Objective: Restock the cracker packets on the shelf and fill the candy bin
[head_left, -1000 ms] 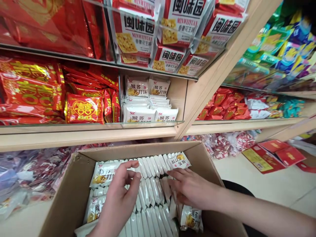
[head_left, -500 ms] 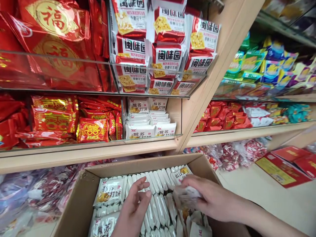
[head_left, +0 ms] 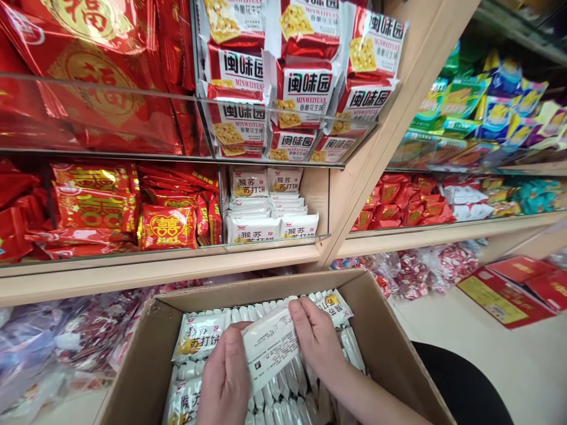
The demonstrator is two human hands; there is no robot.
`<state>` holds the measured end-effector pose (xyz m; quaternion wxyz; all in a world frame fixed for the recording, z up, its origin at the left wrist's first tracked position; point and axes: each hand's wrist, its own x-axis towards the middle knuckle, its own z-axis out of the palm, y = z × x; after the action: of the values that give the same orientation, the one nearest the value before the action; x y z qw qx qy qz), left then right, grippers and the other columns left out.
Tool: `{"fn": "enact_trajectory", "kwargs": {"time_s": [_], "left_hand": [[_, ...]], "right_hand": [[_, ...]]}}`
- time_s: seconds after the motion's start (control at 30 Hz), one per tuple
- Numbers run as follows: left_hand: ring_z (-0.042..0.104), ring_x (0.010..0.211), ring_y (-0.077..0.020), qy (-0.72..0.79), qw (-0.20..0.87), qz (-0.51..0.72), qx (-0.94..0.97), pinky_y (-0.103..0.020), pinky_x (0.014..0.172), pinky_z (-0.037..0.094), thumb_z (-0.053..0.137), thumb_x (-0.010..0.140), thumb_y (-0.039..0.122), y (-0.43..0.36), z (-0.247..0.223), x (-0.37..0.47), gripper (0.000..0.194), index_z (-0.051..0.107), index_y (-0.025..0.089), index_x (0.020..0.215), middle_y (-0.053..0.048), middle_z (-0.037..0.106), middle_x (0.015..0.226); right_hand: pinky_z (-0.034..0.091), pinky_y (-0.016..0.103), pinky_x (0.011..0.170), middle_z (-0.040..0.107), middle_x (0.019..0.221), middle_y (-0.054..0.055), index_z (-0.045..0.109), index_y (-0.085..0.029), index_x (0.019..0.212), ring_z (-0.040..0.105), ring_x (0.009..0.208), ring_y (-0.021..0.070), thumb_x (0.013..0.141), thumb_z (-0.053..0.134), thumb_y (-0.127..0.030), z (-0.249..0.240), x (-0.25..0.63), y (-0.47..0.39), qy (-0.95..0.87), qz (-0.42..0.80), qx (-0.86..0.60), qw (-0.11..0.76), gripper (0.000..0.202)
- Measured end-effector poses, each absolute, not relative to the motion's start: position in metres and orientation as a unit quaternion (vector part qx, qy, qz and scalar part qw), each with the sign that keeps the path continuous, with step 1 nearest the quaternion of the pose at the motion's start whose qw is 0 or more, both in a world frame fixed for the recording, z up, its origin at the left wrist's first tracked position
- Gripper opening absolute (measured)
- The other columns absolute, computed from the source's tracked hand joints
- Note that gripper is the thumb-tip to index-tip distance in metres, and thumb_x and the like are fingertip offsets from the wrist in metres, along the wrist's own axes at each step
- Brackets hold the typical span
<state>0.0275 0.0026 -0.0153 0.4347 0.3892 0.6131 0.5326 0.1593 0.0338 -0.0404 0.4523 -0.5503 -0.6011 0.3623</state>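
Showing its white back with small dark print, 1 packet (head_left: 271, 342) is clamped between left hand (head_left: 227, 375) and right hand (head_left: 316, 333), above the packed carton (head_left: 126, 360). Right carton wall (head_left: 390, 336) stands near the right forearm.

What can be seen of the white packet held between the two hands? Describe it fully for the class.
The glossy white rectangular packet looks like thin plastic film. Its visible face carries small dark print, too small to read, and a little black square near the lower left. No tear shows; the contents are hidden. It slants up towards the right hand, above the open brown cardboard box. The left hand grips its other end; both hands partly cover it.
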Motion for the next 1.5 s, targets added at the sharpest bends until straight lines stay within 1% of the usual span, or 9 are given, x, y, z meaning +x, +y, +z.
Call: {"fn": "enact_trajectory", "kwargs": {"time_s": [0.33, 0.47, 0.57, 0.7, 0.83, 0.93, 1.0, 1.27, 1.5], "left_hand": [[0.059, 0.067, -0.0223, 0.614, 0.49, 0.527, 0.325, -0.028, 0.061, 0.045, 0.043, 0.065, 0.072, 0.001, -0.013, 0.024, 0.059, 0.063, 0.02, 0.084, -0.002, 0.067, 0.066], [0.061, 0.077, -0.0239, 0.507, 0.655, 0.519, 0.212, -0.03, 0.067, 0.048, 0.041, 0.068, 0.072, 0.005, -0.002, 0.02, 0.062, 0.062, 0.019, 0.092, -0.006, 0.069, 0.078], [0.063, 0.061, -0.0206, 0.374, 0.817, 0.422, 0.119, -0.027, 0.048, 0.047, 0.048, 0.072, 0.062, 0.008, 0.005, 0.016, 0.053, 0.057, 0.017, 0.099, -0.006, 0.066, 0.08], [0.064, 0.071, -0.016, 0.393, 0.795, 0.443, 0.128, -0.019, 0.055, 0.047, 0.068, 0.067, 0.025, 0.009, 0.013, 0.007, 0.047, 0.051, 0.019, 0.11, -0.006, 0.065, 0.093], [0.057, 0.095, -0.0193, 0.456, 0.624, 0.554, 0.31, -0.022, 0.07, 0.05, 0.074, 0.062, 0.026, 0.009, 0.013, 0.004, 0.059, 0.046, 0.029, 0.114, -0.003, 0.054, 0.117], [0.055, 0.096, -0.0183, 0.448, 0.553, 0.587, 0.386, -0.021, 0.071, 0.051, 0.074, 0.061, 0.027, 0.008, 0.01, 0.006, 0.06, 0.044, 0.031, 0.113, -0.002, 0.051, 0.119], [0.053, 0.099, -0.0184, 0.447, 0.533, 0.609, 0.382, -0.02, 0.069, 0.05, 0.071, 0.064, 0.029, 0.007, 0.01, 0.007, 0.058, 0.043, 0.032, 0.114, -0.001, 0.048, 0.122], [0.058, 0.07, -0.0138, 0.491, 0.495, 0.624, 0.354, -0.022, 0.057, 0.044, 0.061, 0.072, 0.035, 0.01, 0.01, -0.001, 0.038, 0.047, 0.026, 0.107, -0.004, 0.054, 0.111], [0.057, 0.063, -0.0124, 0.47, 0.514, 0.622, 0.359, -0.023, 0.054, 0.041, 0.063, 0.07, 0.037, 0.011, -0.007, 0.004, 0.039, 0.049, 0.025, 0.104, -0.004, 0.057, 0.1]], "right_hand": [[0.025, 0.019, 0.042, 0.028, 0.05, -0.006, 0.028, -0.02, 0.057, 0.03, 0.045, 0.0068, 0.088, 0.036, -0.03, -0.025, 0.162, 0.029, -0.631, 0.246, -0.518, 0.523, 0.034], [0.027, 0.021, 0.042, 0.033, 0.049, -0.006, 0.035, -0.02, 0.062, 0.033, 0.042, 0.0075, 0.087, 0.037, -0.019, -0.01, 0.17, 0.026, -0.693, 0.032, -0.436, 0.573, 0.025], [0.035, 0.024, 0.049, 0.048, 0.055, -0.001, 0.048, -0.019, 0.076, 0.045, 0.049, 0.0116, 0.089, 0.035, -0.026, -0.001, 0.177, 0.028, -0.777, -0.043, -0.317, 0.542, 0.02], [0.044, 0.027, 0.059, 0.058, 0.074, 0.007, 0.058, -0.017, 0.09, 0.054, 0.068, 0.0148, 0.089, 0.031, -0.04, 0.004, 0.183, 0.028, -0.808, 0.125, -0.287, 0.5, 0.036], [0.044, 0.033, 0.083, 0.051, 0.118, 0.008, 0.056, -0.024, 0.104, 0.05, 0.105, 0.0184, 0.085, 0.041, -0.043, 0.007, 0.183, 0.027, -0.647, 0.434, -0.436, 0.45, 0.031], [0.049, 0.027, 0.064, 0.058, 0.106, 0.006, 0.038, -0.026, 0.122, 0.058, 0.085, 0.0157, 0.073, 0.062, -0.035, 0.011, 0.179, 0.029, -0.53, 0.622, -0.428, 0.385, 0.055], [0.047, 0.022, 0.055, 0.063, 0.091, 0.004, 0.042, -0.023, 0.117, 0.059, 0.072, 0.0127, 0.069, 0.067, -0.029, 0.019, 0.179, 0.032, -0.516, 0.675, -0.395, 0.348, 0.054], [0.053, 0.024, 0.062, 0.065, 0.085, 0.003, 0.053, -0.017, 0.091, 0.062, 0.072, 0.0113, 0.078, 0.056, -0.017, 0.094, 0.185, 0.095, -0.414, 0.587, -0.42, 0.555, 0.013], [0.055, 0.038, 0.062, 0.065, 0.075, 0.007, 0.052, -0.013, 0.082, 0.063, 0.07, 0.0173, 0.085, 0.046, -0.021, 0.108, 0.159, 0.206, -0.569, 0.426, -0.491, 0.503, 0.011]]}}
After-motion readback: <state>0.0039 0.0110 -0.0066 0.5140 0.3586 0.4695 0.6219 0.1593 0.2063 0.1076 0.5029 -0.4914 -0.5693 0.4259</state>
